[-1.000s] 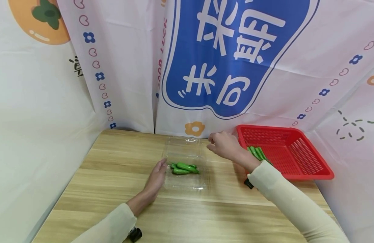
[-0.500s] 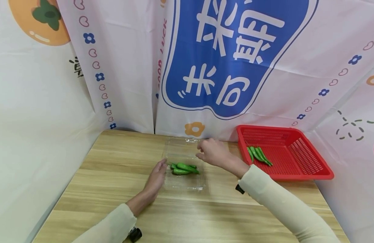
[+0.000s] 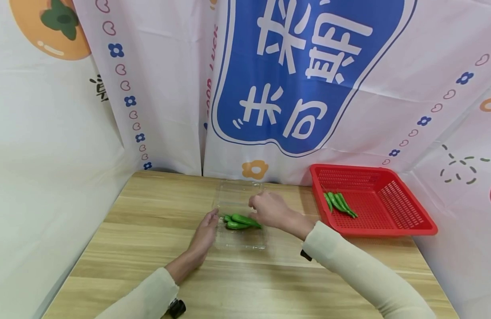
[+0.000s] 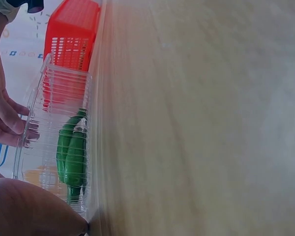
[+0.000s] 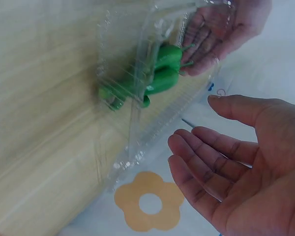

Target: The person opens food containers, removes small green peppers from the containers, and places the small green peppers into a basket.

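Head view: your left hand [image 3: 204,235] lies along the left side of a clear plastic box [image 3: 245,240], its fingers extended and set against the wall. Your right hand [image 3: 271,210] is above the right part of the box, partly covering it; whether it touches the plastic cannot be told. The box rests on the wooden worktop [image 3: 237,283], its lid [image 3: 235,190] spread back on the far side. Several green peppers [image 3: 242,221] lie together in the near half, roughly crosswise to you.

Right wrist view: note the loosely bent fingers and separate thumb of your right hand, with bare air between them; beyond, the straight fingers of your left hand show through the clear wall, next to the stem ends.

Left wrist view: the peppers appear through the ribbed side of the box, with the red basket [image 4: 73,22] behind.

To the right on the worktop, the basket contains a smaller group of peppers [image 3: 341,204] along its left side. Cream sleeves [image 3: 349,261] cover your forearms. Behind hangs a white cloth [image 3: 169,110] bearing a blue panel [image 3: 297,84] with white characters.
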Demonstrator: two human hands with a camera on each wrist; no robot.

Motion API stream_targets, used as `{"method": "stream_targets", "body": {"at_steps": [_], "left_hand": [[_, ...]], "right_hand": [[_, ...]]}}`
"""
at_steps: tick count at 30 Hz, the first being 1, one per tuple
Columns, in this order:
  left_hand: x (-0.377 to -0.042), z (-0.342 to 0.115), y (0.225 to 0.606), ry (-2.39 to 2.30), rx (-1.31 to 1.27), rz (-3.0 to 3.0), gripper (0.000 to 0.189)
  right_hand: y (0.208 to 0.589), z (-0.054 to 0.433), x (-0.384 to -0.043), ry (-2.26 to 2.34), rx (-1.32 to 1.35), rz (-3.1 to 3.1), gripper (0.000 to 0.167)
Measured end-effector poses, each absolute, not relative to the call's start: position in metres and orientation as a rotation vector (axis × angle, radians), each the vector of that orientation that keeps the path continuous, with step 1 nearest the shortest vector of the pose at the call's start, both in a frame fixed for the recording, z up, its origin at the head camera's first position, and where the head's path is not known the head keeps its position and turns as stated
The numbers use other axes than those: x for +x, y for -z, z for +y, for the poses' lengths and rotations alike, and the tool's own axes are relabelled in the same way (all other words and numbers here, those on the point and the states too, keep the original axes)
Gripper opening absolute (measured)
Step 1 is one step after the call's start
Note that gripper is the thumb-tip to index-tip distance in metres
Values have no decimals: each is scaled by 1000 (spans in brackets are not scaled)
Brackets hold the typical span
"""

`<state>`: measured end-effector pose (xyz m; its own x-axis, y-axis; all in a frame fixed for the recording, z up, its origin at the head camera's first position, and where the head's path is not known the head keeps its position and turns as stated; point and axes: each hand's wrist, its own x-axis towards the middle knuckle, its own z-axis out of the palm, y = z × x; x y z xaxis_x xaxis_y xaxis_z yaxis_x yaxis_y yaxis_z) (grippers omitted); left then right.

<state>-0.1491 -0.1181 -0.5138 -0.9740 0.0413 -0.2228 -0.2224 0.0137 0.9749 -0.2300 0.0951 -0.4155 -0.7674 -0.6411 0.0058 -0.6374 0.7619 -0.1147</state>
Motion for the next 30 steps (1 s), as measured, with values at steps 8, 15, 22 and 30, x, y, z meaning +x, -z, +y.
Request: {"method": "stream_targets", "body": {"at_steps": [8,15,22,30], "left_hand": [[-150,-118,515,-2080,-190,2102,57],[-153,-120,517,-2068,-200,2085,58],[-151,-120,516,-2068,-203,2068,58],[-149,-119,515,-2073,-204,2064,58]], "right_hand": [[429,86,-229,124,-1033,2875,37],[439,78,-228,76,-1045,2859,33],[449,72,-226,61,-1029,2866,26],[459,68,-225,77,-1017,2900,26]]}}
